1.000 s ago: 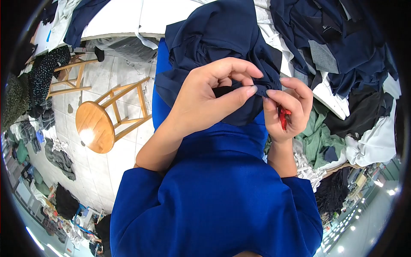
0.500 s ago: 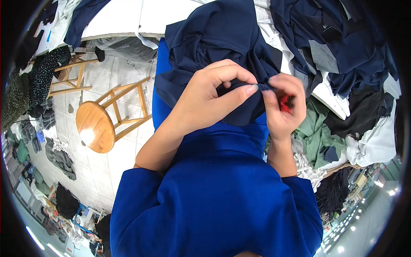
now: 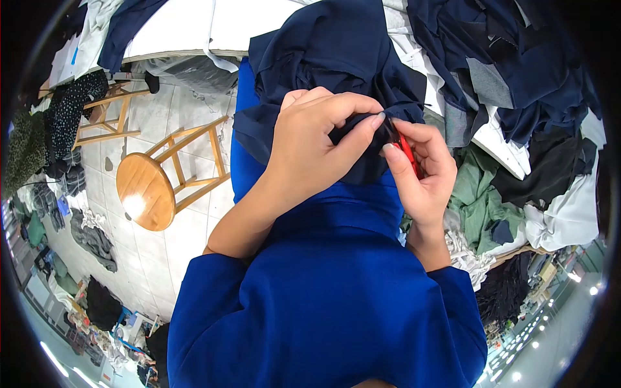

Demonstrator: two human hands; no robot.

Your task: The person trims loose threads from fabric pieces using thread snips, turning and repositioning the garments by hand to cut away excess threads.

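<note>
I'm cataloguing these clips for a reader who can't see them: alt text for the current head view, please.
A person in blue pinches navy cloth with the left hand and holds a red tool close to the pinch in the right hand. A wooden stool is on the tiled floor to the left; heaped fabrics lie to the right.

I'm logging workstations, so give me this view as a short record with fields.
Left hand: thumb and finger pinching the navy cloth
Right hand: holding a red tool close to the pinch; exact type unclear
Cloth position: bunched over the lap of the person's blue clothing
Left side: round-seated wooden stool on a tiled floor
Right side: piled fabrics, including green cloth and a grey piece
</note>
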